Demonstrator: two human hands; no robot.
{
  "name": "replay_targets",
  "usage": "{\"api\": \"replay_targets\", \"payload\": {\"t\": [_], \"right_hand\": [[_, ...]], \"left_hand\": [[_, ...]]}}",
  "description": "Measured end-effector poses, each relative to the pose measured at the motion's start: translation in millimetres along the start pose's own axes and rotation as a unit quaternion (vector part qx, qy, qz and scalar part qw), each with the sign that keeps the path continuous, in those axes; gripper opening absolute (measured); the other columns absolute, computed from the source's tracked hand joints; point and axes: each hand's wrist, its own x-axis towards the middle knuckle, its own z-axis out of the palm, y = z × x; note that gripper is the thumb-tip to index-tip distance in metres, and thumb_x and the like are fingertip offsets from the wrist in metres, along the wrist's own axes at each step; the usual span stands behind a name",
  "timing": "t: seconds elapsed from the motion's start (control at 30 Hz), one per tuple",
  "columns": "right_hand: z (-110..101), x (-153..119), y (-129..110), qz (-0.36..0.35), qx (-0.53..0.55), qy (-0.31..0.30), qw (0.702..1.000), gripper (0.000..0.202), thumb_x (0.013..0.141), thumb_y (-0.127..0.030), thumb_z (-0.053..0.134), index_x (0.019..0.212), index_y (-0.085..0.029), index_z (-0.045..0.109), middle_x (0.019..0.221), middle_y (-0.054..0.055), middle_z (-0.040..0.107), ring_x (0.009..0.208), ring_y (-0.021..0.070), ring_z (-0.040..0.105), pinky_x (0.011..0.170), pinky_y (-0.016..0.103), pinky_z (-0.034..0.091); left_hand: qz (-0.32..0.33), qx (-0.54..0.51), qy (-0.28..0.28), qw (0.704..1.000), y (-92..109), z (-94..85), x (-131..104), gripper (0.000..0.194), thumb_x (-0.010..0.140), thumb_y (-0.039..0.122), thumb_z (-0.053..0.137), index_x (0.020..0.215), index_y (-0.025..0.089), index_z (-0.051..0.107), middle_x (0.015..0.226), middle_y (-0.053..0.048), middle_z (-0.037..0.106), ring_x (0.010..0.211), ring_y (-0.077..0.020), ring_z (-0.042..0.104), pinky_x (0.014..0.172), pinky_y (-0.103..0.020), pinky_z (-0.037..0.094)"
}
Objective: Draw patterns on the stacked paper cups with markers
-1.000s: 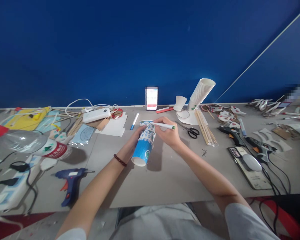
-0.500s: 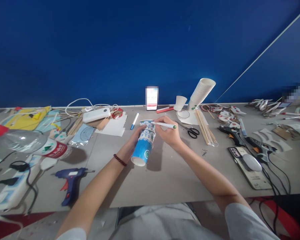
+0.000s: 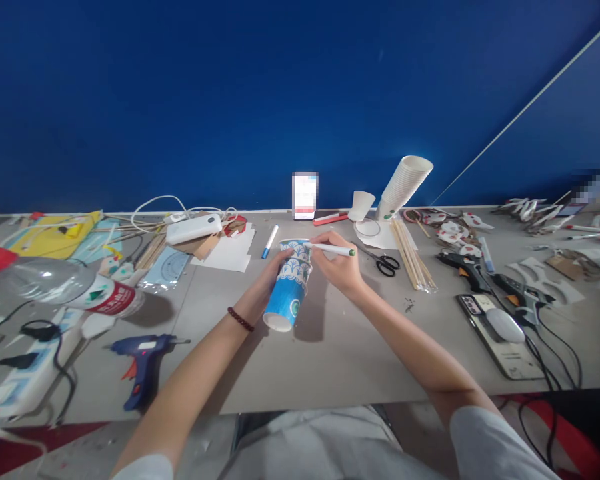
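Note:
Tilted in front of me are stacked paper cups (image 3: 289, 293), blue on the lower part, with blue scallop patterns on white above and a green round mark. My left hand (image 3: 274, 270) is wrapped around their left side, its fingers partly hidden behind the cups. In my right hand (image 3: 339, 267) is a white marker (image 3: 334, 249) with a green end, its tip at the patterned upper cup. A blue-and-white marker (image 3: 270, 242) lies on the table just beyond my left hand. Scissors (image 3: 386, 265) with black handles lie to the right.
A leaning stack of white cups (image 3: 405, 183) and a phone (image 3: 305, 197) stand at the back wall. On the left are a bottle (image 3: 115, 297), a blue glue gun (image 3: 143, 363) and a power strip (image 3: 35, 373). Wooden sticks (image 3: 411, 257) and a black glue gun (image 3: 465, 270) lie right.
The view has shifted very slightly. Both hands keep their hold on the cups and the marker, and the marker tip stays at the upper cup.

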Motion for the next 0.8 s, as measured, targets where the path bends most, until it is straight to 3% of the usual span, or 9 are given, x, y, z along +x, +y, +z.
{"api": "replay_targets", "payload": {"t": [0.57, 0.8], "right_hand": [[-1.6, 2.2, -5.0, 0.008, -0.006, 0.016, 1.000, 0.007, 0.075, -0.021, 0.057, 0.080, -0.022, 0.062, 0.073, 0.001, 0.069, 0.070, 0.0184, 0.064, 0.065, 0.029, 0.049], [-2.4, 2.8, -4.6, 0.002, 0.001, 0.019, 1.000, 0.006, 0.076, -0.020, 0.056, 0.079, -0.022, 0.061, 0.069, 0.000, 0.067, 0.068, 0.0172, 0.063, 0.064, 0.028, 0.049]], "left_hand": [[-0.019, 0.005, -0.022, 1.000, -2.1, -4.8, 4.0, 0.035, 0.084, 0.038, 0.058, 0.105, 0.012, 0.069, 0.075, -0.010, 0.072, 0.053, -0.0220, 0.066, 0.049, -0.032, 0.053], [-0.020, 0.008, -0.015, 1.000, -2.3, -7.4, 6.0, 0.037, 0.085, 0.040, 0.057, 0.108, 0.013, 0.069, 0.080, -0.012, 0.074, 0.062, -0.0255, 0.070, 0.052, -0.033, 0.054]]}}
